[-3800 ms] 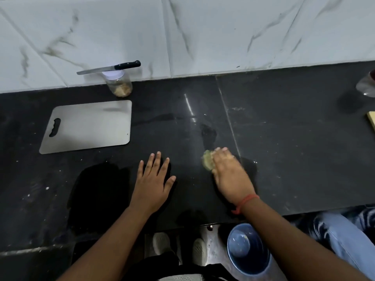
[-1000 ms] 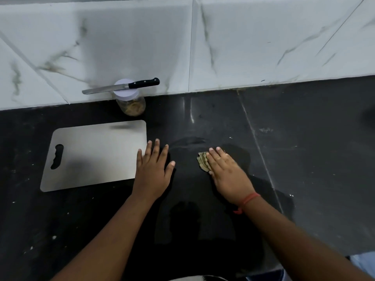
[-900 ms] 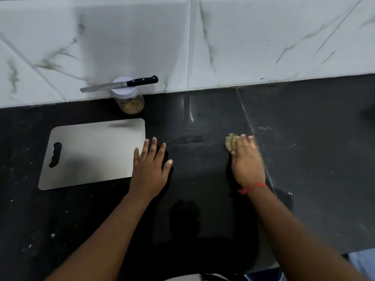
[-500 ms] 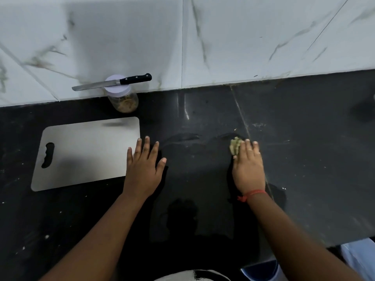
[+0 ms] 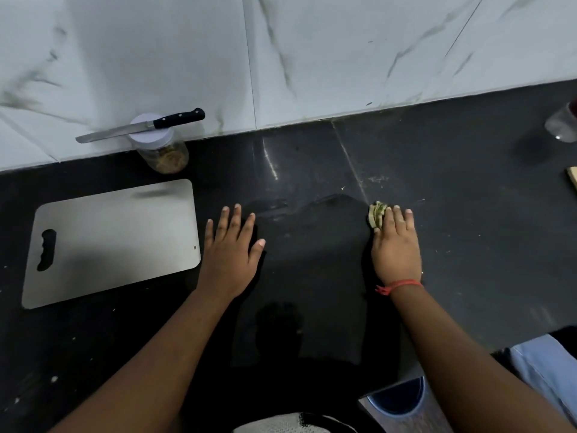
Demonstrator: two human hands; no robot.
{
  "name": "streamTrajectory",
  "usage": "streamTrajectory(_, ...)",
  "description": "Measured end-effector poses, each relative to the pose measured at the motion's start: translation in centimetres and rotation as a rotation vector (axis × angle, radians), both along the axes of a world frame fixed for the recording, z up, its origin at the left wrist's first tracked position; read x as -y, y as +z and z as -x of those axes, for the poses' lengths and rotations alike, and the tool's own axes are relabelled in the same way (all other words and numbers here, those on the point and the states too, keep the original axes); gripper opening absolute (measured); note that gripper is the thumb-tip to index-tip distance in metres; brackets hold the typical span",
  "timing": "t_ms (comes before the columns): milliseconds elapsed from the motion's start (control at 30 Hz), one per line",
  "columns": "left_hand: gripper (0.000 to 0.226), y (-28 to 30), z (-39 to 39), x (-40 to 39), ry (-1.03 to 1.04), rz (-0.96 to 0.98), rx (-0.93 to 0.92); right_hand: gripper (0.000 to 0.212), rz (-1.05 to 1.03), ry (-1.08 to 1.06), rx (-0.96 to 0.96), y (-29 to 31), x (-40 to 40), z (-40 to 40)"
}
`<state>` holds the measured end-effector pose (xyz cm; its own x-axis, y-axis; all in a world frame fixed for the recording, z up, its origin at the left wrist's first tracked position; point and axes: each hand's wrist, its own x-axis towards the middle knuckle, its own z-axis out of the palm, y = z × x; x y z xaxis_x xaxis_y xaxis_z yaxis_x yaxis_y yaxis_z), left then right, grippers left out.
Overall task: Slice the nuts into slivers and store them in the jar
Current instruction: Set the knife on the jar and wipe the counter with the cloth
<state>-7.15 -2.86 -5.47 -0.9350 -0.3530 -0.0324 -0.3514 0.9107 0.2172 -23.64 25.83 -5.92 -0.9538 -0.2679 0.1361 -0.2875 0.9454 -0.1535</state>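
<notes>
A clear jar (image 5: 162,151) with a white lid holds pale nut slivers and stands at the back left, against the wall. A black-handled knife (image 5: 140,125) lies across its lid. In front of it lies a bare steel cutting board (image 5: 109,242). My left hand (image 5: 231,248) rests flat on the dark counter just right of the board, fingers straight. My right hand (image 5: 395,242) presses a crumpled yellow-green cloth (image 5: 376,217) onto the counter with straight fingers; most of the cloth is under the hand.
The black stone counter (image 5: 484,229) shows wet wipe marks in the middle and crumbs at the left. A glass vessel (image 5: 563,126) and a wooden edge (image 5: 573,182) sit at the far right. A blue bin (image 5: 396,398) stands below the counter's front edge.
My right hand has slid the cloth from the middle of the counter to the right and slightly back. The left hand has stayed flat beside the board.
</notes>
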Motion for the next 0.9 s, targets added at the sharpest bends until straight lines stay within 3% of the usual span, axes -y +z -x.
streamTrajectory(33, 0.068, -0.2, -0.3, 0.0, 0.004, -0.002, 0.004, 0.055, -0.016, -0.059, -0.016, -0.1, 1.2, -0.8)
streamTrajectory(67, 0.068, -0.4, -0.7, 0.0, 0.006, -0.004, 0.006, 0.054, -0.007, 0.028, -0.003, 0.0, 3.0, -2.0)
streamTrajectory(167, 0.069, -0.6, -1.6, 0.1, -0.011, 0.013, 0.027, 0.055, -0.014, 0.639, -0.004, -0.3, 6.2, -5.2)
streamTrajectory(200, 0.069, -0.7, -1.7, 0.2, -0.019, 0.025, 0.036, 0.054, -0.027, 0.690, -0.004, -0.1, 6.7, -4.9)
streamTrajectory(233, 0.069, -0.7, -2.0, 0.4, -0.017, 0.036, 0.042, 0.054, -0.008, 0.597, 0.007, -0.2, 7.4, -4.5)
streamTrajectory(300, 0.069, -1.0, -2.6, 0.7, 0.000, 0.044, 0.050, 0.055, 0.067, 0.211, 0.073, 0.1, 9.0, -4.8)
streamTrajectory(333, 0.069, -1.1, -3.1, 0.9, 0.020, 0.044, 0.048, 0.057, 0.071, 0.181, 0.096, 0.2, 10.7, -5.7)
streamTrajectory(433, 0.069, -1.1, -4.3, 1.3, 0.040, 0.053, 0.027, 0.059, -0.009, 0.769, 0.074, -0.2, 14.1, -8.4)
streamTrajectory(467, 0.069, -1.0, -4.6, 1.5, 0.043, 0.057, 0.025, 0.057, -0.014, 0.845, 0.063, -0.1, 14.8, -7.9)
streamTrajectory(567, 0.069, -0.7, -5.6, 1.8, 0.088, 0.043, 0.033, 0.058, 0.067, 0.433, 0.130, 0.2, 17.1, -7.4)
streamTrajectory(600, 0.069, -0.8, -6.0, 1.9, 0.100, 0.047, 0.033, 0.059, 0.067, 0.406, 0.151, 0.2, 18.1, -8.2)
streamTrajectory(700, 0.069, -1.2, -7.6, 2.4, 0.113, 0.071, 0.032, 0.058, -0.013, 0.886, 0.090, -0.1, 20.2, -10.0)
streamTrajectory(733, 0.068, -1.2, -8.0, 2.6, 0.123, 0.072, 0.026, 0.057, -0.020, 0.931, 0.077, 0.0, 20.8, -9.2)
streamTrajectory(833, 0.068, -1.1, -8.7, 2.8, 0.155, 0.052, 0.022, 0.059, 0.037, 0.549, 0.133, 0.4, 22.3, -8.1)
streamTrajectory(900, 0.068, -1.1, -9.3, 2.8, 0.166, 0.045, 0.007, 0.059, 0.036, 0.699, 0.152, 0.5, 23.6, -9.9)
